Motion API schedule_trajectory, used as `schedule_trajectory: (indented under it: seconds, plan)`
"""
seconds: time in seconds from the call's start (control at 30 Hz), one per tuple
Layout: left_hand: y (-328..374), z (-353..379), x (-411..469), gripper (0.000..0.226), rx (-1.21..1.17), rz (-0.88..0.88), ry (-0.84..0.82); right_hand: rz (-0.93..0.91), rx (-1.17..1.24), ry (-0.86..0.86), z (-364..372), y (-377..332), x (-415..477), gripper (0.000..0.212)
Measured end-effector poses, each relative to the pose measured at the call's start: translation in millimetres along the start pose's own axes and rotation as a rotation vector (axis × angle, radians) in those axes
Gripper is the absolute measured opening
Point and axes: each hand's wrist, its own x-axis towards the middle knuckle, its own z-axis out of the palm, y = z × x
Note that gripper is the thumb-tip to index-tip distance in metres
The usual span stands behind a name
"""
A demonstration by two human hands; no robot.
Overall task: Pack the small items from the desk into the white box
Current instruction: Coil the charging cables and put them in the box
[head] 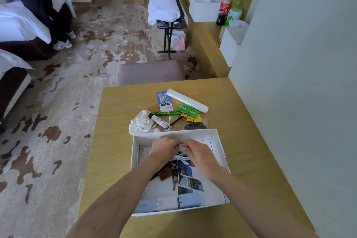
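My left forearm [123,189] and right forearm [241,189] are bare from the frame's bottom edge to the wrist. Left hand [164,148] and right hand [197,150] are bare too. A faint tendon line runs along the left forearm. Fingers [188,144] are bare, nails too small to tell.

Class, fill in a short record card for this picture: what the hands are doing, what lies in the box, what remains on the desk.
hands: left hand and right hand pinch a coiled white cable together, above the box
box: white box, open, on the desk
in box: photo sheets, brown keychain
on desk, beyond the box: white case, blue packet, green sachets, small tube, white cloth
packing: not finished
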Motion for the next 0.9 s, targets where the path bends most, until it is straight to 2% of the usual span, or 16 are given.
schedule_trajectory:
  seconds: [0.23,0.4,0.53,0.6,0.7,0.8,0.9]
  plan:
    - [4,2,-2,0.022,0.042,0.04,-0.015,0.112,0.217,0.053,0,-3,-2,0.007]
    - [9,-2,-8,0.021,-0.02,-0.042,-0.014,0.122,0.203,0.042,-4,-5,-1,0.011]
    - [6,-6,-23,0.028,-0.056,-0.086,-0.041,0.067,0.186,-0.046,-20,-5,4,0.014]
    - [0,-10,-31,0.028,-0.094,-0.126,0.005,0.031,0.245,-0.089,-29,-6,9,0.015]
    - [-6,-26,-41,0.027,-0.144,-0.189,0.098,-0.024,0.34,-0.143,-44,-8,19,0.027]
    - [-8,-46,-44,0.026,-0.156,-0.28,0.208,-0.066,0.401,-0.13,-54,-11,34,0.013]
    - [-9,-63,-41,0.023,-0.109,-0.397,0.333,-0.046,0.396,-0.101,-57,-12,58,0.01]
